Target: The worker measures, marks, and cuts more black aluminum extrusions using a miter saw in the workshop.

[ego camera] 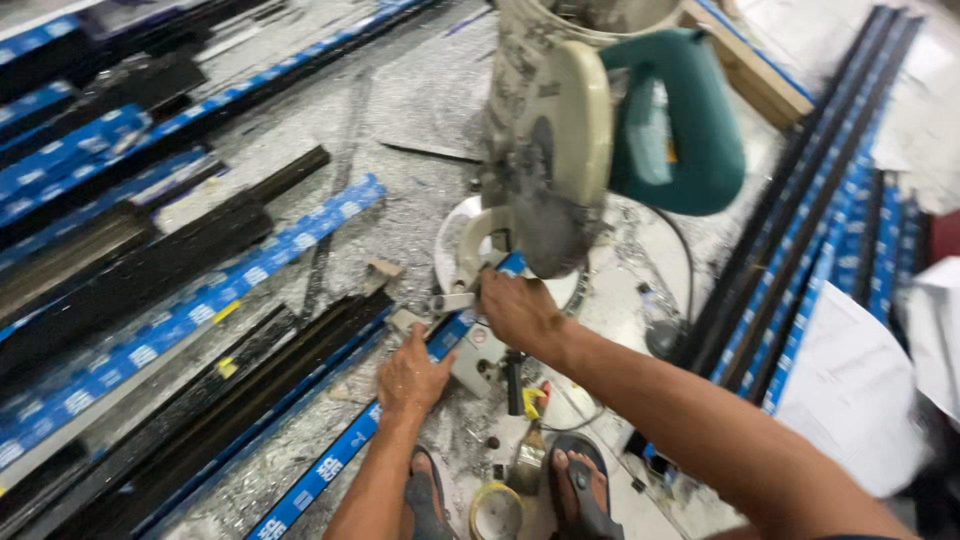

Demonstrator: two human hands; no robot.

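Observation:
A mitre saw (560, 140) with a cream blade guard and a teal motor housing stands on the floor in front of me. A long profile wrapped in blue film (330, 465) runs from the lower left up under the blade. My left hand (412, 378) presses flat on this profile just left of the saw base. My right hand (520, 310) grips the profile's end at the saw fence, directly below the blade guard. My feet in sandals (575, 490) are at the bottom.
Black and blue-wrapped profiles (150, 300) lie in rows on the left, and another bundle (820, 200) leans along the right. Metal shavings cover the floor. A tape roll (495, 512) and a brush (530, 450) lie by my feet. White paper (860, 390) is at right.

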